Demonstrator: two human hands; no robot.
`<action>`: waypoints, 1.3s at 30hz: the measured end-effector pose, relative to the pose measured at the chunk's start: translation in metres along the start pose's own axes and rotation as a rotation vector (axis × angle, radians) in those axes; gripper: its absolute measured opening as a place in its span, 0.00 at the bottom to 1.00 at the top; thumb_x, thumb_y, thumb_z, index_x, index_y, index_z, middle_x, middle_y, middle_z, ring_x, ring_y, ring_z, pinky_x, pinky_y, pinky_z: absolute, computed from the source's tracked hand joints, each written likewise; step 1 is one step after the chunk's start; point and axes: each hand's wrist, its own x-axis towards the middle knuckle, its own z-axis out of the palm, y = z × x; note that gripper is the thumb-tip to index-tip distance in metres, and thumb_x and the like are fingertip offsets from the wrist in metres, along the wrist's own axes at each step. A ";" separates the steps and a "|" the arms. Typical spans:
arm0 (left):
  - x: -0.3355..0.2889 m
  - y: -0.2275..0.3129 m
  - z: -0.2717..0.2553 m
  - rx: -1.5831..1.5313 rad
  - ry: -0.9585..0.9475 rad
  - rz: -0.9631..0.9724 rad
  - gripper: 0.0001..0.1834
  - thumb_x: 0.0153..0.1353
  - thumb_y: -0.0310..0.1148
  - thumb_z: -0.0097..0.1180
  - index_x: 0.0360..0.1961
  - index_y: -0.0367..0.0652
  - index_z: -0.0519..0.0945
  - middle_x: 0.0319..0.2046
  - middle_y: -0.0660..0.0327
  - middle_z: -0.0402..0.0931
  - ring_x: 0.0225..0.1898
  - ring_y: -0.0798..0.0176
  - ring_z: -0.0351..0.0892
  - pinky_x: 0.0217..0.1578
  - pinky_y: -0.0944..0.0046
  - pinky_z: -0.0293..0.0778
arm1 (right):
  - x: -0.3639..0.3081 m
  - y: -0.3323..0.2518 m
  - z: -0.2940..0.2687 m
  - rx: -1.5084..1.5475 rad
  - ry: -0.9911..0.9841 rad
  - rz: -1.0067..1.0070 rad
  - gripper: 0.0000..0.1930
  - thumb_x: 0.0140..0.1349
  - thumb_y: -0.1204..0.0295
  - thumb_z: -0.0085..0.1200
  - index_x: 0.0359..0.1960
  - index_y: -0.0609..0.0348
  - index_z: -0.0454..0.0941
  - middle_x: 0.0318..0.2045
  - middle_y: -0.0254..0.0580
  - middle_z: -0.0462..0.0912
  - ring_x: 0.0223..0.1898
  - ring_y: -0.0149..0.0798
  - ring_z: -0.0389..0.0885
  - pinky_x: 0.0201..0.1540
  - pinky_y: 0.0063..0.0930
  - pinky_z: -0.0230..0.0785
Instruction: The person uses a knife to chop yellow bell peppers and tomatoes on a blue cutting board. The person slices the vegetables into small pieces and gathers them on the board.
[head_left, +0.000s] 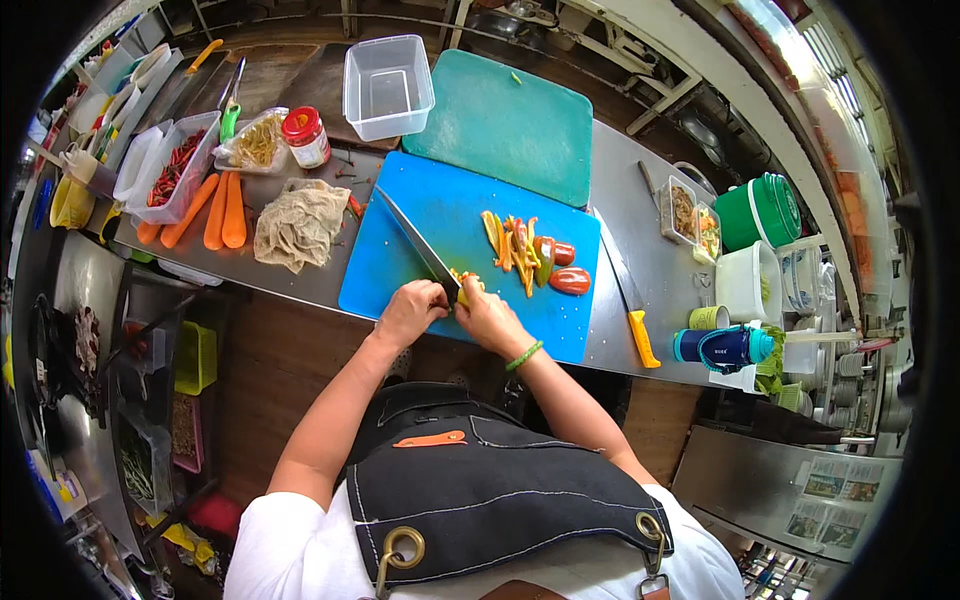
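Your left hand [410, 312] is wrapped tight around the handle of the big knife [420, 245], blade angling up over the blue cutting board [420, 270]. Your right hand [487, 318] pins a small yellow pepper piece [467, 283] at the board's near edge, touching the blade. That piece looks light, slick and soft, so I'd hold it from above, fingertips curled back. Cut pepper strips [515, 245] lie farther up the board, a yellow-handled knife [630, 300] just off its right edge.
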 end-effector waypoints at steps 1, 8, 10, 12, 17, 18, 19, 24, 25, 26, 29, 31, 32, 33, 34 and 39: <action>0.001 0.000 0.000 -0.004 -0.002 0.004 0.10 0.48 0.24 0.70 0.29 0.38 0.79 0.28 0.52 0.79 0.35 0.47 0.80 0.39 0.52 0.76 | 0.007 0.004 -0.006 -0.030 0.018 -0.042 0.16 0.66 0.66 0.52 0.47 0.59 0.61 0.33 0.67 0.82 0.38 0.72 0.79 0.41 0.63 0.70; 0.019 0.000 0.018 0.102 0.145 0.046 0.11 0.50 0.26 0.69 0.34 0.37 0.80 0.32 0.51 0.80 0.36 0.45 0.80 0.38 0.51 0.77 | -0.016 0.009 -0.016 -0.026 0.001 -0.006 0.17 0.67 0.65 0.51 0.51 0.60 0.62 0.34 0.67 0.83 0.38 0.70 0.82 0.41 0.62 0.74; 0.019 0.000 0.016 0.095 0.169 0.067 0.11 0.50 0.26 0.69 0.34 0.37 0.80 0.32 0.51 0.80 0.35 0.45 0.79 0.38 0.51 0.76 | -0.019 0.007 -0.016 -0.073 -0.013 -0.010 0.20 0.67 0.65 0.50 0.54 0.62 0.62 0.33 0.67 0.83 0.37 0.69 0.83 0.41 0.61 0.75; 0.021 0.002 0.011 0.112 0.175 0.085 0.11 0.49 0.26 0.69 0.33 0.37 0.80 0.31 0.51 0.80 0.35 0.45 0.79 0.39 0.51 0.76 | -0.019 0.002 -0.024 -0.074 -0.015 0.017 0.17 0.67 0.67 0.50 0.50 0.62 0.61 0.32 0.66 0.83 0.36 0.70 0.81 0.39 0.62 0.73; 0.017 0.003 0.010 0.080 0.104 0.030 0.09 0.50 0.25 0.68 0.30 0.38 0.80 0.30 0.51 0.79 0.38 0.44 0.79 0.41 0.49 0.76 | -0.014 -0.001 -0.002 -0.057 0.016 0.051 0.16 0.67 0.67 0.50 0.48 0.62 0.61 0.31 0.66 0.82 0.36 0.71 0.81 0.38 0.63 0.73; 0.018 0.002 0.010 0.079 0.093 0.035 0.08 0.50 0.25 0.68 0.30 0.38 0.80 0.30 0.51 0.79 0.38 0.44 0.79 0.41 0.49 0.76 | -0.008 0.002 0.003 -0.043 0.036 0.036 0.16 0.67 0.67 0.50 0.48 0.62 0.61 0.31 0.66 0.82 0.36 0.71 0.81 0.38 0.63 0.73; 0.019 0.002 0.009 0.079 0.082 0.039 0.08 0.50 0.25 0.68 0.30 0.38 0.80 0.30 0.51 0.79 0.38 0.44 0.79 0.41 0.49 0.76 | -0.002 0.002 0.006 -0.028 0.056 0.020 0.16 0.67 0.67 0.50 0.48 0.61 0.61 0.31 0.66 0.82 0.36 0.71 0.81 0.39 0.63 0.73; 0.017 0.003 0.009 0.071 0.088 -0.025 0.08 0.49 0.23 0.67 0.30 0.37 0.80 0.30 0.50 0.80 0.37 0.44 0.80 0.40 0.49 0.77 | 0.009 0.002 -0.005 -0.060 0.055 -0.045 0.16 0.66 0.67 0.51 0.48 0.61 0.61 0.30 0.65 0.83 0.34 0.71 0.81 0.37 0.64 0.73; 0.015 -0.001 0.012 0.065 0.108 -0.036 0.08 0.49 0.23 0.67 0.30 0.37 0.80 0.30 0.50 0.80 0.37 0.44 0.80 0.40 0.49 0.77 | 0.001 -0.004 -0.004 -0.065 0.045 -0.012 0.16 0.66 0.67 0.51 0.48 0.61 0.61 0.30 0.65 0.83 0.35 0.71 0.81 0.37 0.64 0.73; 0.014 0.000 0.014 0.054 0.121 -0.045 0.08 0.49 0.23 0.67 0.30 0.37 0.80 0.30 0.50 0.80 0.37 0.44 0.81 0.40 0.49 0.77 | -0.011 -0.008 0.000 -0.070 0.035 0.029 0.16 0.66 0.67 0.52 0.48 0.61 0.61 0.31 0.66 0.83 0.35 0.71 0.81 0.37 0.64 0.74; 0.018 0.003 0.010 -0.003 0.087 -0.035 0.08 0.48 0.22 0.67 0.30 0.37 0.80 0.30 0.50 0.80 0.37 0.45 0.81 0.40 0.49 0.77 | -0.010 -0.003 0.010 -0.032 0.031 0.065 0.17 0.66 0.66 0.51 0.49 0.62 0.62 0.32 0.67 0.83 0.36 0.72 0.81 0.38 0.63 0.74; 0.018 0.004 0.008 0.026 0.073 -0.026 0.08 0.48 0.22 0.66 0.30 0.37 0.80 0.31 0.50 0.80 0.37 0.44 0.81 0.39 0.49 0.77 | 0.006 -0.002 0.005 -0.023 0.046 0.034 0.17 0.66 0.66 0.51 0.49 0.62 0.62 0.32 0.67 0.83 0.36 0.72 0.81 0.38 0.63 0.74; 0.017 0.005 0.008 0.046 0.083 -0.021 0.08 0.48 0.22 0.67 0.29 0.37 0.80 0.31 0.50 0.80 0.37 0.44 0.81 0.39 0.49 0.77 | 0.009 -0.004 0.003 -0.023 0.073 -0.006 0.16 0.66 0.66 0.51 0.48 0.60 0.62 0.32 0.68 0.83 0.36 0.72 0.81 0.38 0.63 0.74; 0.016 0.007 0.008 0.066 0.093 -0.016 0.08 0.48 0.22 0.67 0.29 0.37 0.80 0.31 0.50 0.80 0.37 0.44 0.81 0.39 0.49 0.77 | 0.005 -0.005 0.000 -0.015 0.056 0.011 0.16 0.66 0.66 0.51 0.48 0.60 0.62 0.32 0.68 0.83 0.36 0.72 0.81 0.38 0.63 0.73; 0.015 0.003 0.010 0.117 0.138 -0.006 0.08 0.48 0.23 0.67 0.29 0.37 0.80 0.31 0.51 0.80 0.37 0.44 0.81 0.38 0.50 0.77 | 0.002 -0.010 -0.004 -0.008 0.039 0.018 0.16 0.66 0.66 0.51 0.48 0.60 0.62 0.32 0.68 0.83 0.36 0.72 0.81 0.38 0.64 0.73; 0.013 0.001 0.011 0.138 0.111 0.019 0.08 0.48 0.24 0.68 0.29 0.38 0.80 0.31 0.51 0.80 0.38 0.44 0.80 0.39 0.50 0.77 | -0.014 -0.009 0.010 0.015 0.044 0.091 0.16 0.66 0.67 0.51 0.48 0.60 0.62 0.32 0.67 0.82 0.36 0.73 0.80 0.39 0.66 0.71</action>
